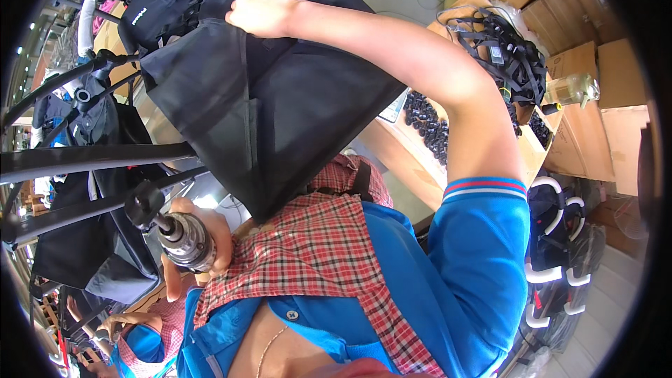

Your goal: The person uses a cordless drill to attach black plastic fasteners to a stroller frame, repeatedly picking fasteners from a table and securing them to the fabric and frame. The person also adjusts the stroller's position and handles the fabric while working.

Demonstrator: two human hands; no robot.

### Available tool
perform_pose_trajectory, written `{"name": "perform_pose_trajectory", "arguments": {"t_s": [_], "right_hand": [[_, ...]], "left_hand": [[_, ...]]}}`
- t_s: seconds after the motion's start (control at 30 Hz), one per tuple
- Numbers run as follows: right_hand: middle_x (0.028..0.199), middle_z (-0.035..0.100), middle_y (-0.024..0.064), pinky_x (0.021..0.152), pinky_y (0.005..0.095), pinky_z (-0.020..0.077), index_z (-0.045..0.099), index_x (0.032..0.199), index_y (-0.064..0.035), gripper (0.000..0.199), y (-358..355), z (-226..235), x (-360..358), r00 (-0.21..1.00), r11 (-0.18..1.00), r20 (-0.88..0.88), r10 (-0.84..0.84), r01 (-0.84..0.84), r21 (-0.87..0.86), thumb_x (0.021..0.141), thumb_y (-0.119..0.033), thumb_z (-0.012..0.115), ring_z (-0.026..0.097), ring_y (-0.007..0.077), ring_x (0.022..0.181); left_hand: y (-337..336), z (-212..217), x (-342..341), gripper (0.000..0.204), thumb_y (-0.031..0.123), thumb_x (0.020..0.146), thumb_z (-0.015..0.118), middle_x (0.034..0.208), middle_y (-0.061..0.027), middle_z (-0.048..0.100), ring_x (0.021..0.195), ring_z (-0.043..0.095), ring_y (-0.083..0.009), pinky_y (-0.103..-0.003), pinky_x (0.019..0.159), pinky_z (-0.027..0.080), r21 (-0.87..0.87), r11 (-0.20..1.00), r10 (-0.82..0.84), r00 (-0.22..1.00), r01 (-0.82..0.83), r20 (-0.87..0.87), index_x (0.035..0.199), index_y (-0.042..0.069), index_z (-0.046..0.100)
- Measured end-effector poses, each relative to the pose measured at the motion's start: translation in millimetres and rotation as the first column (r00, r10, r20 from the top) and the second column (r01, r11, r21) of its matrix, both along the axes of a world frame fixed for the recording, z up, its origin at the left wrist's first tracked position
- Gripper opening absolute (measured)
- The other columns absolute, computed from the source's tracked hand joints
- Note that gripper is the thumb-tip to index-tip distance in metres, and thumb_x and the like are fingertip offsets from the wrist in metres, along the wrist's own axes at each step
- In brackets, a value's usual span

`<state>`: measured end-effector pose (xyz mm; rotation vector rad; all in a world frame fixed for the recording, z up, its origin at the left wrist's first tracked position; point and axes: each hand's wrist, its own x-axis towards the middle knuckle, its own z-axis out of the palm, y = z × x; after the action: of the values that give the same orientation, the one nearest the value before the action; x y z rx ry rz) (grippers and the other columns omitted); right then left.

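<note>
My right hand (264, 10) is closed in a fist on the upper edge of a large black fabric panel (301, 112), which looks like part of a stroller. The panel hangs down to a pointed corner against my checked apron (308, 245). Low on the left, my left hand (218, 234) wraps round a power drill (187, 241). Only its metal chuck and bit show; the drill's body is hidden. The bit points at a dark round part (145, 204) beside the black frame tubes (91, 161). I cannot tell whether they touch.
On the right, a wooden table (399, 157) bears a heap of black straps (500, 52) and small black parts (425, 122). Cardboard boxes (577, 84) stand beyond. White-handled stroller frames (549, 238) are at the right. A co-worker (143, 343) is at the lower left.
</note>
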<state>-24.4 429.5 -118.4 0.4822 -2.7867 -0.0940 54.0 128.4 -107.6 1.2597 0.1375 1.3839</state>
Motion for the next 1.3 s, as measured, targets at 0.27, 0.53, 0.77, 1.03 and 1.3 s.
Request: {"name": "perform_pose_trajectory", "arguments": {"t_s": [0.27, 0.53, 0.77, 1.03, 1.3], "right_hand": [[0.089, 0.061, 0.0053, 0.069, 0.0360, 0.0521, 0.062, 0.108, -0.0139, 0.029, -24.6, 89.2, 14.5, 0.731, 0.975, -0.675, 0.101, -0.207, -0.079, 0.079, -0.016, 0.056, 0.062, 0.0240, 0.081], [0.110, 0.062, 0.0167, 0.073, 0.0455, 0.0520, 0.056, 0.119, -0.0061, 0.041, -105.1, 126.1, 2.5, 0.701, 0.726, -0.697, 0.153, -0.558, -0.401, 0.078, -0.007, 0.062, 0.064, 0.0381, 0.087], [0.123, 0.044, 0.0295, 0.090, 0.0421, 0.0453, 0.026, 0.132, 0.0062, 0.077, -166.6, 122.6, 5.2, 0.844, 0.375, -0.504, 0.184, -0.534, -0.758, 0.082, -0.026, 0.074, 0.054, 0.0421, 0.108], [0.141, 0.044, 0.0188, 0.101, 0.0358, 0.0425, 0.046, 0.134, 0.0031, 0.042, -181.2, 139.0, 21.3, 0.709, -0.063, -0.218, 0.670, -0.238, -0.969, 0.102, -0.024, 0.046, 0.053, 0.0274, 0.123], [0.136, 0.048, 0.0167, 0.101, 0.0376, 0.0421, 0.036, 0.142, -0.0028, 0.083, -188.3, 132.2, 27.0, 0.721, 0.206, -0.102, 0.685, -0.325, -0.923, 0.071, 0.002, 0.080, 0.052, 0.0241, 0.120]], "left_hand": [[-26.4, -3.4, 0.8, 0.117, 0.030, 0.069, 0.087, 0.084, -0.0198, 0.063, 0.061, 0.068, -0.0258, -0.033, 0.056, 0.059, 0.022, 0.999, 0.048, 0.998, -0.048, -0.032, 0.149, 0.024, 0.003], [-54.4, 4.8, 0.8, 0.114, 0.029, 0.065, 0.089, 0.084, -0.0189, 0.062, 0.061, 0.065, -0.0228, -0.031, 0.053, 0.056, 0.065, 0.997, 0.032, 0.998, -0.028, -0.049, 0.144, 0.014, 0.008], [-87.7, -8.1, 0.8, 0.111, 0.027, 0.061, 0.091, 0.084, -0.0182, 0.061, 0.061, 0.062, -0.0198, -0.028, 0.051, 0.053, -0.005, 0.989, 0.149, 0.987, -0.149, 0.054, 0.138, 0.003, 0.014], [-118.2, -10.9, 29.7, 0.109, 0.025, 0.057, 0.093, 0.085, -0.0174, 0.059, 0.061, 0.059, -0.0164, -0.025, 0.048, 0.049, -0.094, 0.912, 0.410, 0.870, -0.400, 0.275, 0.131, -0.010, 0.021], [-127.1, -20.2, 25.9, 0.104, 0.023, 0.061, 0.088, 0.081, -0.0185, 0.057, 0.056, 0.057, -0.0166, -0.026, 0.046, 0.043, -0.069, 0.876, 0.469, 0.806, -0.478, 0.362, 0.134, -0.009, 0.021]]}}
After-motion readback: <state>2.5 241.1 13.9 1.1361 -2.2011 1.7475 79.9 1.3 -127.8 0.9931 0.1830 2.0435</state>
